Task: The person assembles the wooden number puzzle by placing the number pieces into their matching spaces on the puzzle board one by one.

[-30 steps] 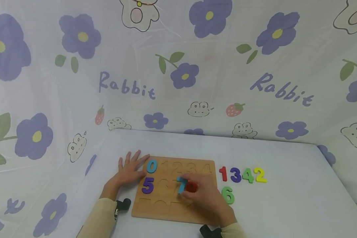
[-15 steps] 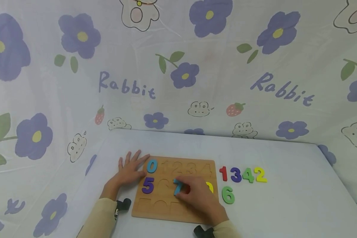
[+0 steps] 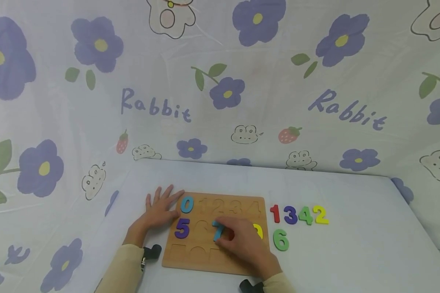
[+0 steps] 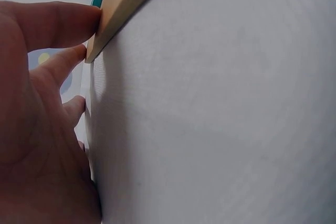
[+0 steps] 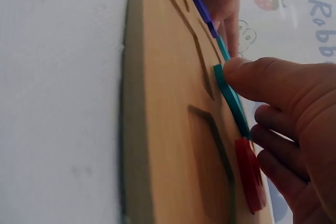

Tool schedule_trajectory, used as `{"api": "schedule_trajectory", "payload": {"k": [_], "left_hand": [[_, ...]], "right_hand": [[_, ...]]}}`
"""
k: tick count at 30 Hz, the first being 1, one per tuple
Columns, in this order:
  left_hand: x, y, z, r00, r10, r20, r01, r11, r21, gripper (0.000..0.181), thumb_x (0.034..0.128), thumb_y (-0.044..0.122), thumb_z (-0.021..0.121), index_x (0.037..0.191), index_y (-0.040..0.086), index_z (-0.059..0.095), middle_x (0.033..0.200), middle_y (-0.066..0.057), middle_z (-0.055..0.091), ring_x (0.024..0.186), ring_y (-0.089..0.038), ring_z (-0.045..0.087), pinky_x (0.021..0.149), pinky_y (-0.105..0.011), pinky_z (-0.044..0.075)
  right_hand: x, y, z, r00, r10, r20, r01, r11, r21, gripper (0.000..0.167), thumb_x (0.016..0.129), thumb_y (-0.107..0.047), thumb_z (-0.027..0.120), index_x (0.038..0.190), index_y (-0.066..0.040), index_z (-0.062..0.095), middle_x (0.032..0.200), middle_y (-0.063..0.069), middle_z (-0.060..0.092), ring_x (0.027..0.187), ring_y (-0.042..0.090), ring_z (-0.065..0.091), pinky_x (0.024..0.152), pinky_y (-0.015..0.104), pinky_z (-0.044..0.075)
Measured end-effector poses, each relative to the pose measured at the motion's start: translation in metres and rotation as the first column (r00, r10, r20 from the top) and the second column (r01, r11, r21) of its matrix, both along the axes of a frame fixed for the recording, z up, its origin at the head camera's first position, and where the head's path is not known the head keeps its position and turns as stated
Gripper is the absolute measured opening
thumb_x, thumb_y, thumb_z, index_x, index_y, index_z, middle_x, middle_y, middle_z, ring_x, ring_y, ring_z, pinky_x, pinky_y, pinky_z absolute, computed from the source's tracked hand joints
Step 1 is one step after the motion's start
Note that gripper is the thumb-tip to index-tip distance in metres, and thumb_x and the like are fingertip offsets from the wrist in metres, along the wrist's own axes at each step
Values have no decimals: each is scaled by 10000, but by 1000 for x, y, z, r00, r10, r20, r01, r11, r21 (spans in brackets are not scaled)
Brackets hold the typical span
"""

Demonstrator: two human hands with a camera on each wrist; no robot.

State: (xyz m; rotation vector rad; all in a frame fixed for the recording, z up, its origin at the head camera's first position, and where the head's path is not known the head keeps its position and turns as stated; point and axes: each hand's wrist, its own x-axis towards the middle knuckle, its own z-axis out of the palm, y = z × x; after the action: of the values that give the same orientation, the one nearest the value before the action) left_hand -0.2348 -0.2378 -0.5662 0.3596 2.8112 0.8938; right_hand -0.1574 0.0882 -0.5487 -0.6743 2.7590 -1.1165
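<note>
My right hand (image 3: 243, 240) pinches a blue number 7 (image 3: 218, 231) between thumb and fingers, at the middle row of a wooden number puzzle board (image 3: 190, 254). In the right wrist view, the thumb touches one end of the 7 (image 5: 233, 103), and a red number piece (image 5: 251, 177) lies just beyond it under the fingers. A yellow piece (image 3: 258, 230) shows partly behind the hand. My left hand (image 3: 161, 211) lies with spread fingers at the board's left edge. Its thumb and index finger touch that edge (image 4: 113, 19). A blue 0 (image 3: 187, 204) and a purple 5 (image 3: 182, 228) sit nearby on the board.
To the board's right lie a red 1 (image 3: 275, 214), a purple 3 (image 3: 290, 215), a green 4 (image 3: 306, 216), a yellow 2 (image 3: 320, 215) and a green 6 (image 3: 280, 240). They are on a white table (image 3: 370, 236). A patterned cloth (image 3: 271, 81) hangs behind.
My right hand has moved slightly left with the blue 7. The red piece is now covered in the head view, while the yellow piece and the whole green 6 show. My left hand stays still.
</note>
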Motion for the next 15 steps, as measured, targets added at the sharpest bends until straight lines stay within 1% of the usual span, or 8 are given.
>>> {"api": "schedule_trajectory", "payload": {"k": [2,5,8,9,10,12,14,15], "left_hand": [[1,1,4,1000,5,11,-5,1000,-12,762,955,277,668,1685,231,454,1825,-243,148,1657,-596,-83,1243,-810,-175],[2,3,6,1000,15,26,-14,999,-37,762,968,265,660,1696,237,436,1835,-220,133,1669,-573,-87,1254,-797,-176],[2,3,7,1000,18,26,-17,999,-48,764,967,249,659,1697,244,435,1835,-219,135,1669,-572,-87,1253,-801,-173],[2,3,8,999,19,28,-18,999,-49,766,967,248,659,1699,248,433,1837,-215,133,1671,-568,-89,1254,-798,-174],[2,3,7,999,19,27,-17,999,-49,766,967,245,658,1699,249,433,1836,-215,134,1670,-569,-90,1254,-799,-174],[2,3,7,999,18,27,-17,999,-47,768,965,242,657,1699,249,431,1837,-214,133,1670,-568,-92,1253,-799,-176],[2,2,6,999,17,27,-15,999,-48,771,964,240,660,1700,248,430,1837,-213,133,1670,-569,-94,1251,-800,-177],[2,2,5,999,17,28,-15,999,-47,773,963,240,662,1700,248,430,1838,-211,132,1670,-568,-96,1251,-800,-178]], "right_hand": [[1,3,0,1000,-19,-1,19,1000,-7,526,946,-301,869,1448,-249,723,1432,-79,736,1282,173,685,1120,470,590],[3,10,2,999,-41,15,42,999,-29,546,942,-315,869,1465,-273,717,1444,-108,727,1296,159,679,1112,457,597],[5,20,7,999,-40,36,42,997,-60,562,948,-323,867,1485,-273,708,1431,-114,735,1251,168,688,1095,450,608],[5,23,9,999,-37,40,40,997,-73,569,946,-327,873,1487,-267,708,1432,-108,739,1259,178,693,1094,458,608],[6,27,11,999,-36,35,39,996,-77,576,942,-335,878,1487,-260,708,1432,-105,741,1273,188,699,1096,465,606],[7,35,17,999,-35,26,37,995,-93,579,932,-336,890,1476,-237,718,1416,-77,756,1258,223,715,1046,475,628],[9,43,22,999,-48,7,49,994,-100,580,914,-343,905,1456,-231,733,1427,-69,753,1318,252,711,1062,507,619],[9,48,25,999,-54,-1,53,993,-105,585,900,-349,916,1448,-245,738,1426,-73,754,1343,252,706,1072,519,613]]}}
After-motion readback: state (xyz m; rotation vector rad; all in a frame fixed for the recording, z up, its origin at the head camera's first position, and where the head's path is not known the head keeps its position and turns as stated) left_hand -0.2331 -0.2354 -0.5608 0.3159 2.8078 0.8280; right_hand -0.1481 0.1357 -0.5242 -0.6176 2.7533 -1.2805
